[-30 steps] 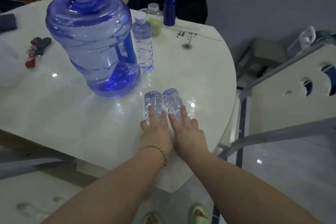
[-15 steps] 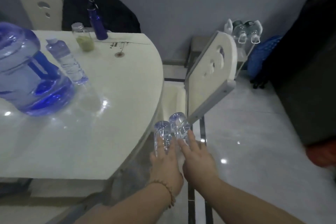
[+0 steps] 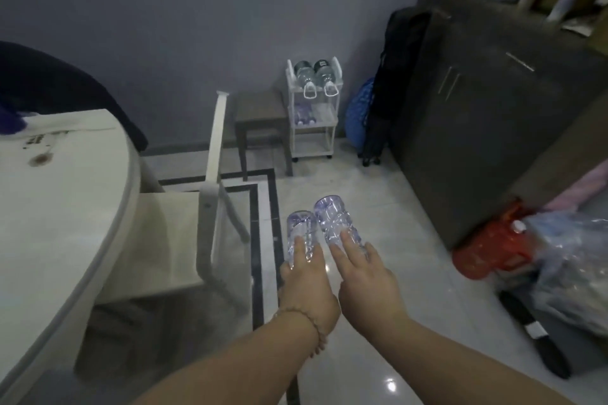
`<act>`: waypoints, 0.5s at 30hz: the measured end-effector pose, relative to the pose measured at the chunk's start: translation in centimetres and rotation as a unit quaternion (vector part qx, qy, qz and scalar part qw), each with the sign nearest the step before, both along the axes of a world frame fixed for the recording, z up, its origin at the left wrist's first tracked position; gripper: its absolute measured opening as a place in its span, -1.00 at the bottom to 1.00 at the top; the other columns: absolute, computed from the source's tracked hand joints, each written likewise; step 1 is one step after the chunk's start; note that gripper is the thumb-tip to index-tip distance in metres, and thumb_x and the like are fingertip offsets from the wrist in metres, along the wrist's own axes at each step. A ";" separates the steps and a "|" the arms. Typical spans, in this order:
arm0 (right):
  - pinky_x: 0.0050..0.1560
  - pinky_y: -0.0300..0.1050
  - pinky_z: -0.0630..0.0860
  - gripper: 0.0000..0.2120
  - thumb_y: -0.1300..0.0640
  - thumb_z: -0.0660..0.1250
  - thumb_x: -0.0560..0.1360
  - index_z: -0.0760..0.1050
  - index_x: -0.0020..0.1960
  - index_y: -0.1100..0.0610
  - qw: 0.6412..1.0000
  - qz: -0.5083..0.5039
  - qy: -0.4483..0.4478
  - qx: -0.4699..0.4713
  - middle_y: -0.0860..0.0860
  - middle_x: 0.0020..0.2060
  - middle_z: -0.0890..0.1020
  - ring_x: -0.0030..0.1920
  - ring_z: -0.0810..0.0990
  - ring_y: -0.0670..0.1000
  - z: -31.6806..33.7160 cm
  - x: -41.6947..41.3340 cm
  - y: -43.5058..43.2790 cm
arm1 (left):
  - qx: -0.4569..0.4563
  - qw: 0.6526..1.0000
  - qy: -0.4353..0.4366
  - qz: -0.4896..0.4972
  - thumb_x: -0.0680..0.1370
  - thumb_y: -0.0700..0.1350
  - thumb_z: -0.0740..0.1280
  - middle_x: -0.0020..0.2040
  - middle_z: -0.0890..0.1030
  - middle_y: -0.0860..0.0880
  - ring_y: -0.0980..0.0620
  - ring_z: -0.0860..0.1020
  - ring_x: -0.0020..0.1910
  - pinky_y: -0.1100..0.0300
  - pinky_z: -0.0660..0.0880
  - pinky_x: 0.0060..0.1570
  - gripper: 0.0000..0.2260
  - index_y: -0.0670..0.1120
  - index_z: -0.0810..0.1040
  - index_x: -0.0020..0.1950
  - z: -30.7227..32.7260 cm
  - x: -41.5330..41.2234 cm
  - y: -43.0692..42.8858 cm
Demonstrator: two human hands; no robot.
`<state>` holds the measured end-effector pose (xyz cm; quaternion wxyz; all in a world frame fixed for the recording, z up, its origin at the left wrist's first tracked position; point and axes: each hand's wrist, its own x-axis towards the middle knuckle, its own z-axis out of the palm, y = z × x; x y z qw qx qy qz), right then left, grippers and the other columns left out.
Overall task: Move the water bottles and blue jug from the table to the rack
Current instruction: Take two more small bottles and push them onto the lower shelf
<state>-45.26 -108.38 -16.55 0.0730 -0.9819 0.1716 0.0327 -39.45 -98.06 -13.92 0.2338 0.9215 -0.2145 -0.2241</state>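
Observation:
My left hand [image 3: 306,283] grips one clear water bottle [image 3: 300,230] and my right hand [image 3: 365,276] grips a second clear water bottle [image 3: 332,217]. Both bottles point forward, side by side, over the tiled floor. The white rack [image 3: 312,115] stands against the far wall, with two large bottles [image 3: 312,74] lying on its top tier and small bottles [image 3: 304,115] on the middle tier. The white table [image 3: 62,207] fills the left side. The blue jug is out of view.
A white chair [image 3: 210,194] stands between the table and me. A small grey stool [image 3: 260,122] sits left of the rack. A dark cabinet [image 3: 487,128] lines the right wall, with a blue bag [image 3: 360,115], a red container [image 3: 487,246] and a plastic bag [image 3: 569,270] at its foot.
I have turned right, away from the table, carrying both bottles off it. The jug and table bottles have left the view and the rack is now ahead.

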 end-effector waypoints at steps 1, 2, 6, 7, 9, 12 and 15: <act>0.25 0.03 0.43 -0.26 0.11 0.25 0.49 -0.09 0.53 -0.02 1.000 -0.003 -0.005 0.002 -0.05 0.55 -0.14 0.49 0.02 0.17 0.2 0.4 -0.7 | 0.000 1.000 -0.004 -0.002 0.45 -0.17 0.33 0.55 -0.25 0.04 -0.17 0.03 0.46 -0.03 0.29 0.35 -0.21 0.08 -0.06 0.54 0.2 0.5 -0.9; 0.28 0.02 0.40 -0.26 0.07 0.26 0.50 -0.10 0.53 -0.01 1.000 -0.006 -0.006 0.003 -0.03 0.55 -0.15 0.49 0.01 0.16 0.5 1.2 -2.4 | -0.001 1.000 -0.012 -0.005 0.46 -0.15 0.33 0.55 -0.23 0.04 -0.18 0.03 0.46 -0.05 0.31 0.34 -0.23 0.07 -0.04 0.54 0.4 1.3 -2.9; 0.23 -0.01 0.43 -0.26 0.03 0.27 0.50 -0.08 0.53 -0.04 0.999 -0.037 -0.018 0.010 -0.07 0.55 -0.13 0.48 0.04 0.15 1.2 4.9 -7.6 | 0.002 0.999 -0.029 -0.013 0.46 -0.11 0.33 0.55 -0.22 0.07 -0.17 0.06 0.44 -0.08 0.36 0.29 -0.27 0.08 0.02 0.53 0.2 5.3 -8.7; 0.19 -0.02 0.45 -0.27 0.04 0.28 0.50 -0.07 0.52 -0.05 0.999 -0.039 -0.022 0.009 -0.08 0.54 -0.11 0.48 0.05 0.15 1.3 6.0 -8.9 | 0.002 0.999 -0.031 -0.013 0.46 -0.11 0.33 0.55 -0.22 0.08 -0.17 0.06 0.44 -0.09 0.36 0.28 -0.28 0.07 0.02 0.53 0.1 6.5 -10.0; 0.15 -0.04 0.48 -0.27 0.04 0.29 0.49 -0.05 0.52 -0.06 0.999 -0.044 -0.023 0.003 -0.10 0.54 -0.09 0.47 0.07 0.14 0.9 9.0 -12.1 | -0.001 0.999 -0.035 -0.020 0.46 -0.09 0.33 0.55 -0.22 0.07 -0.16 0.07 0.43 -0.09 0.36 0.28 -0.28 0.07 0.03 0.52 -0.5 9.5 -13.3; 0.14 -0.03 0.49 -0.27 0.04 0.30 0.48 -0.03 0.52 -0.06 0.999 -0.048 -0.022 0.004 -0.09 0.54 -0.07 0.46 0.10 0.15 0.4 14.0 -16.9 | -0.001 0.999 -0.028 -0.019 0.47 -0.10 0.35 0.55 -0.21 0.04 -0.17 0.09 0.42 -0.05 0.34 0.31 -0.27 0.07 0.02 0.53 -0.9 14.6 -18.1; 0.16 -0.04 0.47 -0.30 0.08 0.28 0.49 -0.01 0.51 -0.07 0.998 -0.059 -0.015 0.014 -0.11 0.54 -0.07 0.47 0.10 0.15 -0.2 19.7 -22.3 | 0.012 0.999 -0.024 -0.032 0.46 -0.17 0.35 0.55 -0.24 0.04 -0.17 0.06 0.45 -0.05 0.34 0.33 -0.22 0.06 -0.03 0.54 -1.1 21.0 -23.5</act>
